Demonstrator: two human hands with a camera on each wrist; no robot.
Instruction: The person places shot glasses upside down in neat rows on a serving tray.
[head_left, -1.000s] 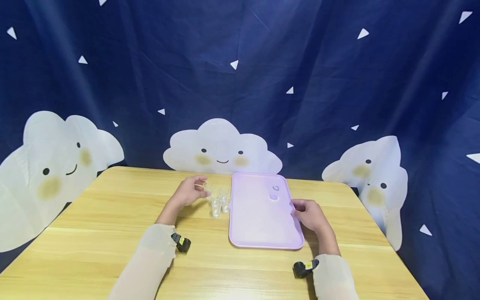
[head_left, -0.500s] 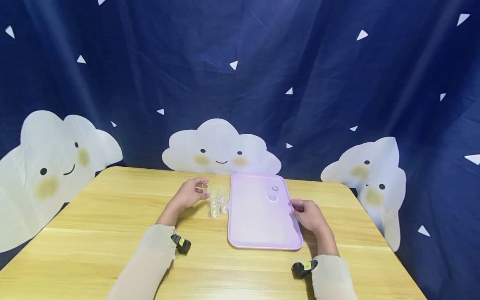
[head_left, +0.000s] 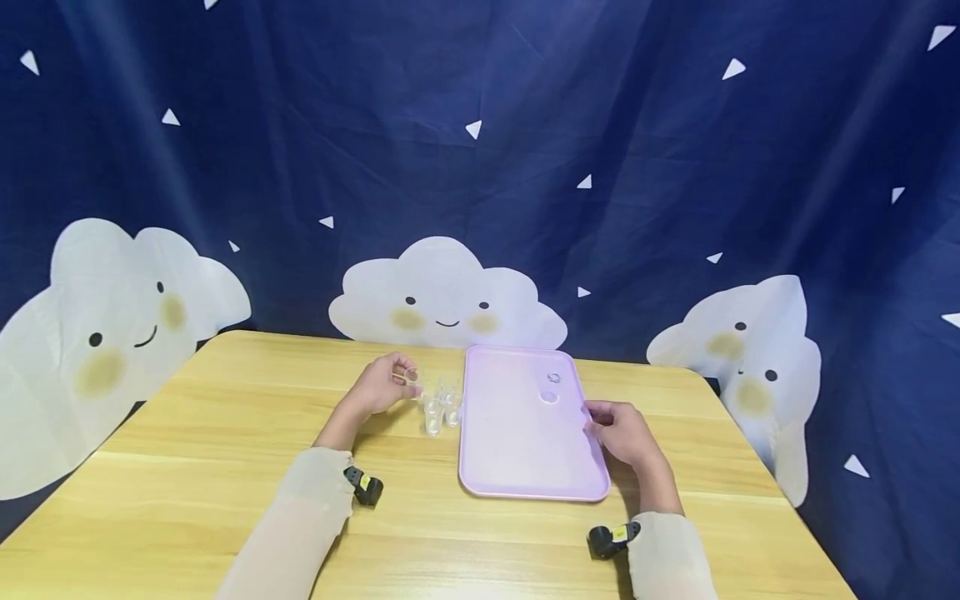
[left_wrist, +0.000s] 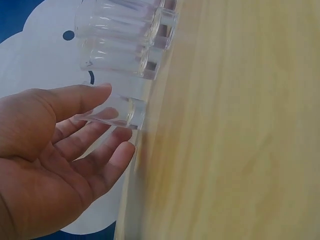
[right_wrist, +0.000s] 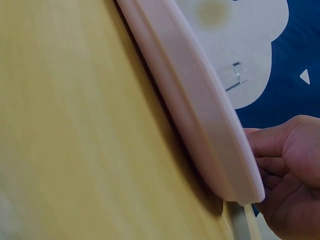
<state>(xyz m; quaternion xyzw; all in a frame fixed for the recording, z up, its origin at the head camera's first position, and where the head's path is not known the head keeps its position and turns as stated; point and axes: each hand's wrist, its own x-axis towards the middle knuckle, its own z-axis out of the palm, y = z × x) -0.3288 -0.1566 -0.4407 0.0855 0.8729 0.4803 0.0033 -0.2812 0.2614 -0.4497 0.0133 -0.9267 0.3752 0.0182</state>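
My left hand (head_left: pixel 381 385) holds a small clear shot glass (left_wrist: pixel 120 111) between its thumb and fingers, at the left of a cluster of similar glasses (head_left: pixel 433 417). That glass stands upright close to the tabletop; whether its base touches is unclear. On the right, my right hand (head_left: pixel 622 432) holds the right rim of a lilac tray (head_left: pixel 517 450), the fingers partly hidden behind the rim in the right wrist view. One clear glass (right_wrist: pixel 236 76) stands on the tray near its far right corner.
Both the tray and the glasses are on a light wooden table (head_left: pixel 225 492). Behind the table's far edge hangs a dark blue curtain (head_left: pixel 420 150) printed with white clouds. The cluster stands close to the tray's left rim.
Between the earlier frames and now, the left fingers have closed in slightly around the leftmost glass. The right hand and the tray keep their places; the head view shifts a little.
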